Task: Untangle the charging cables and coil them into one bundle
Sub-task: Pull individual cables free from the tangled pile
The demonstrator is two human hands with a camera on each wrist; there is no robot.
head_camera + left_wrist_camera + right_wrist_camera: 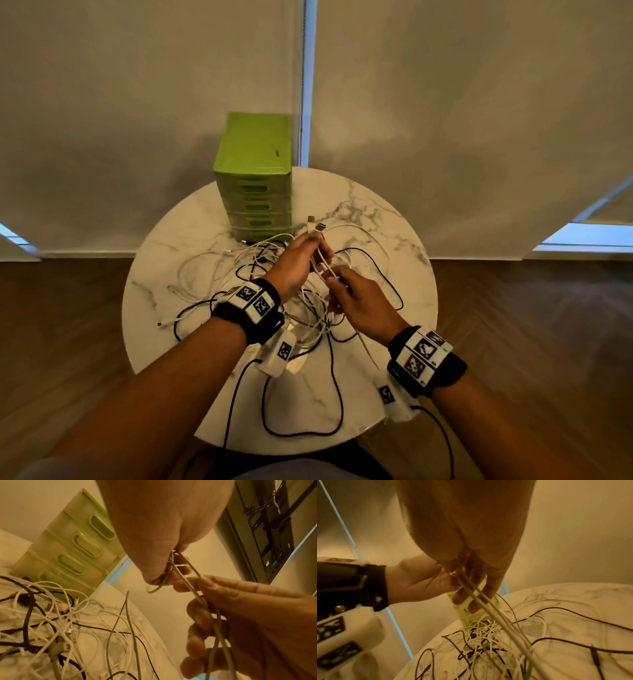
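A tangle of white and black charging cables (260, 274) lies on the round marble table (376, 212). My left hand (315, 246) is raised above it and grips a few white cables (320, 263), whose USB plugs (315, 226) stick up past its fingers. Just below it, my right hand (334, 277) pinches the same white strands. In the left wrist view the left hand (171, 566) clutches the strands (184, 580), which run down through the right hand's fingers (199, 615). In the right wrist view the right hand (471, 568) holds the cables (488, 609), which slope down into the tangle (484, 635).
A green drawer unit (255, 171) stands at the back of the table, just behind the tangle. A long black cable (337, 387) loops over the near part of the tabletop. Wooden floor surrounds the table, and pale blinds hang behind it.
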